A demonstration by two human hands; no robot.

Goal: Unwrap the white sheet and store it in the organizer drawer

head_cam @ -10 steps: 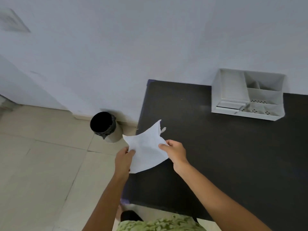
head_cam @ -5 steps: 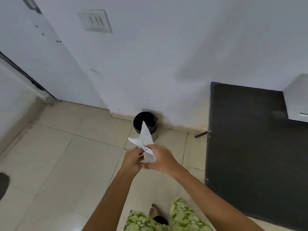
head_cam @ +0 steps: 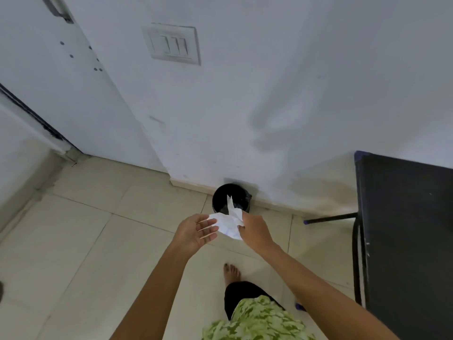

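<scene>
A crumpled white sheet hangs in the air in front of me, above the floor and just short of a black bin. My right hand pinches the sheet at its right side. My left hand is beside the sheet with its fingers spread, their tips touching or nearly touching the paper's left edge. The organizer is out of the frame.
The black bin stands on the tiled floor against the white wall. A dark table with a thin black leg fills the right side. A switch plate is on the wall and a door at left. My bare foot is below.
The view has swung left, away from the table and organizer, toward the bin. The flat sheet has been crumpled, and my left hand has let go and spread its fingers.
</scene>
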